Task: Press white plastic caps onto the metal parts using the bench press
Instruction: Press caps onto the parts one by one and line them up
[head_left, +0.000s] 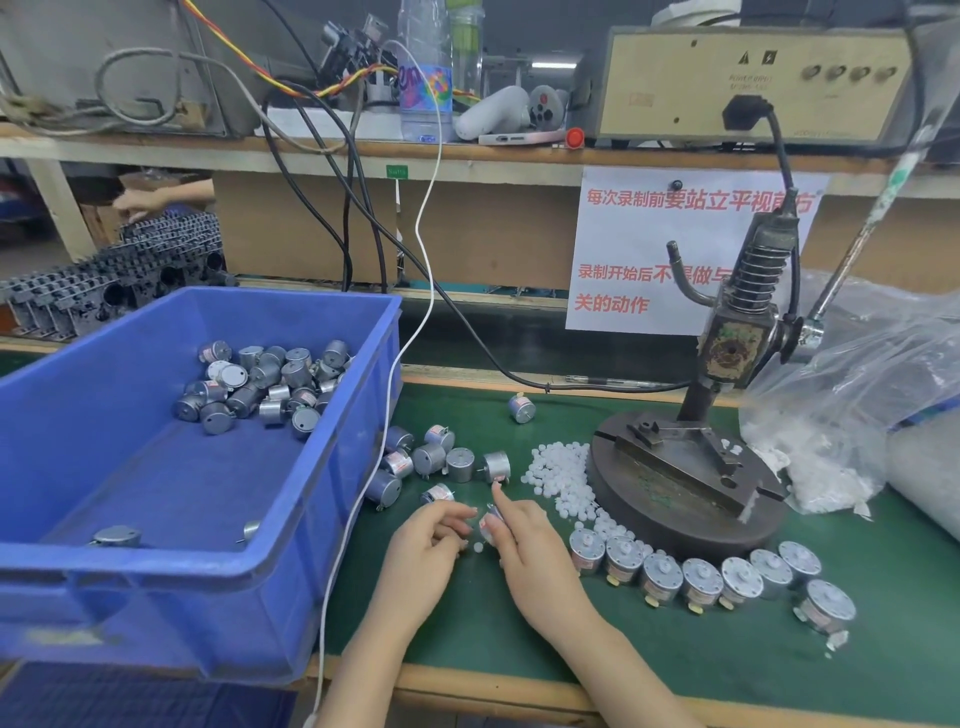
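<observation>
On green mat (675, 675): right hand (524, 545) grips metal part (491, 519); left hand (431, 540) beside, grasp unclear.

Blue bin (156, 519), green mat (727, 649), silver metal parts (457, 462), white caps (556, 473), dark rusty press (691, 467), red-lettered white sign (623, 249), beige box (753, 83).

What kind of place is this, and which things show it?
Most likely a small factory assembly bench. A manual bench press stands on the green mat, a blue bin holds small metal parts, and loose white plastic caps lie beside the press.
</observation>
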